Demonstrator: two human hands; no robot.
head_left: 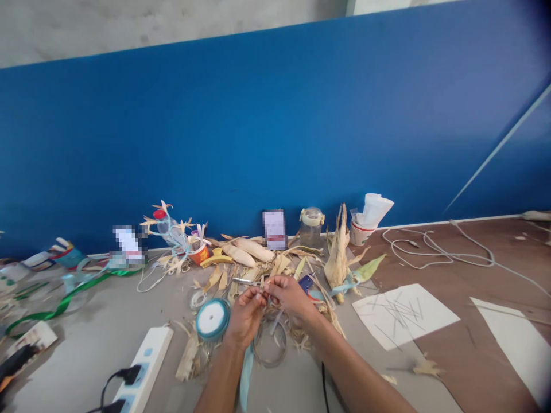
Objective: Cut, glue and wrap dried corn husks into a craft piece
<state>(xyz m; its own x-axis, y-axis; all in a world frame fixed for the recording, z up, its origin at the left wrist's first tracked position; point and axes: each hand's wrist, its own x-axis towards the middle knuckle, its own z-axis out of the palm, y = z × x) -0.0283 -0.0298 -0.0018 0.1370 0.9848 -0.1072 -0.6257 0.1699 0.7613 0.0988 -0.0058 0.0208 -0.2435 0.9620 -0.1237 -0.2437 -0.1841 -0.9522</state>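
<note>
My left hand [244, 316] and my right hand [289, 297] meet over the grey table, fingertips pinched together on a thin pale strand [263, 293] that I cannot make out well. A light blue ribbon [246, 378] trails down by my left wrist. Just left of my left hand lies a teal ribbon spool [212, 318]. Under the hands sits a coil of thin wire [270, 344]. Dried corn husks [275, 265] are scattered right behind the hands.
A white power strip [144, 361] with black plugs lies front left. Green ribbon [64, 301], a glass jar [311, 226], a paper cup [360, 232], white cable [430, 246] and paper sheets [404, 314] surround the work spot. A blue partition [275, 126] stands behind.
</note>
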